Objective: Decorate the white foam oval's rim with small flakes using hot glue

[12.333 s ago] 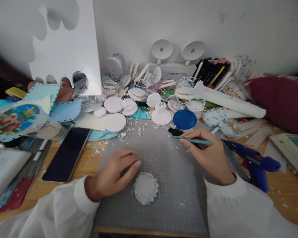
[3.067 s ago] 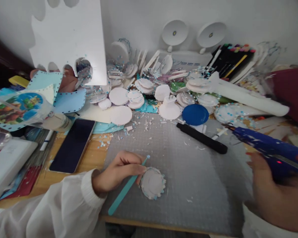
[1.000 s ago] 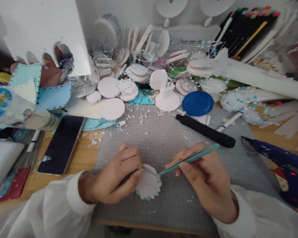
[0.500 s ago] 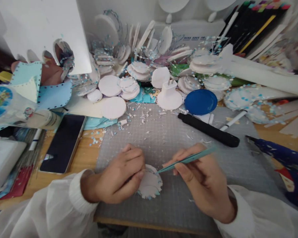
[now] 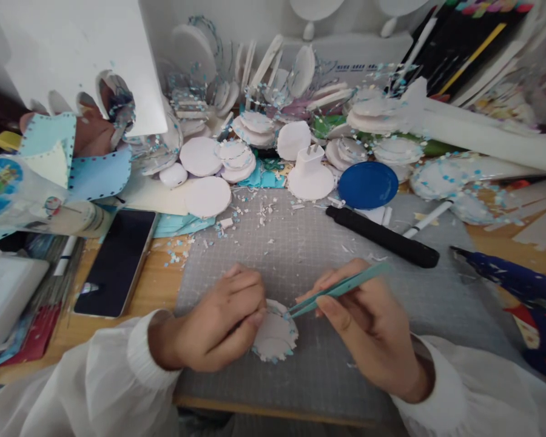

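Near the mat's (image 5: 300, 255) front edge, the left hand (image 5: 218, 321) clamps the disc (image 5: 273, 341) while the right hand (image 5: 368, 331) pinches tweezers (image 5: 346, 285) at its rim, which seems mostly flecked.

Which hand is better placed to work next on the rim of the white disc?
Probably the right hand: it holds the teal tweezers, tips at the rim of the disc, while the left hand steadies it.

Left hand (image 5: 218, 325) pins white disc (image 5: 275, 332); right hand (image 5: 368, 331) grips teal tweezers (image 5: 339, 289).
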A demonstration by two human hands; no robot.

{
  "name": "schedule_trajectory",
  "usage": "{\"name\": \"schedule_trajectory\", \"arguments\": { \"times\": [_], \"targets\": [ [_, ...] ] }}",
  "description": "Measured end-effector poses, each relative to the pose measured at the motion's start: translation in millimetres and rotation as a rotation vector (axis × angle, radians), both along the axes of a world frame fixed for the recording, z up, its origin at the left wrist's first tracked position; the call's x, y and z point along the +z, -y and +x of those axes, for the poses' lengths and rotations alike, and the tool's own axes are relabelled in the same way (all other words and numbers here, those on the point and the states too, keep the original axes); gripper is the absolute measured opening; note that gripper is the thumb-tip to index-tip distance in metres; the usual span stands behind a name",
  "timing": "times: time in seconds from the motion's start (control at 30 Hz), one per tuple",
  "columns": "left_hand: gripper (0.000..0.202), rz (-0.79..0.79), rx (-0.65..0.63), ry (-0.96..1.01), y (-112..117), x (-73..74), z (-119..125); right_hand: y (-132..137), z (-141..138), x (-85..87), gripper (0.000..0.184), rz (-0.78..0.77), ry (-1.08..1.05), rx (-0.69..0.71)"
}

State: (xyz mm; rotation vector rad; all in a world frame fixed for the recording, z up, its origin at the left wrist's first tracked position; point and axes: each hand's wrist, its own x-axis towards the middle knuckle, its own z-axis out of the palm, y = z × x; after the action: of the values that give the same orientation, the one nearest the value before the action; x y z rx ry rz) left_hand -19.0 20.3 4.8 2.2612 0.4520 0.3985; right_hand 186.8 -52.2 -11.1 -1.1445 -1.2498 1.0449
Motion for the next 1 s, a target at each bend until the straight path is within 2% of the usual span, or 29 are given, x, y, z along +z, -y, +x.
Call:
{"name": "schedule_trajectory", "arguments": {
  "times": [0.17,0.47,0.8,1.0],
  "targets": [
    [0.015,-0.017,-0.02,0.039,-0.5,1.1,-0.1,-1.8,2.3,-1.6,0.005,-0.109,-0.117,0.024],
    [0.017,-0.026,-0.016,0.047,0.9,0.5,-0.2,-3.2,-0.6,3.4,0.003,-0.183,-0.113,0.073],
    [0.018,-0.036,-0.024,0.081,1.3,1.8,2.1,-7.8,-1.4,2.8,0.014,-0.318,-0.201,0.101],
    [0.018,-0.042,-0.032,0.086,1.4,-0.4,0.3,-9.0,-1.6,0.2,0.017,-0.339,-0.257,0.095]
  ]
}}
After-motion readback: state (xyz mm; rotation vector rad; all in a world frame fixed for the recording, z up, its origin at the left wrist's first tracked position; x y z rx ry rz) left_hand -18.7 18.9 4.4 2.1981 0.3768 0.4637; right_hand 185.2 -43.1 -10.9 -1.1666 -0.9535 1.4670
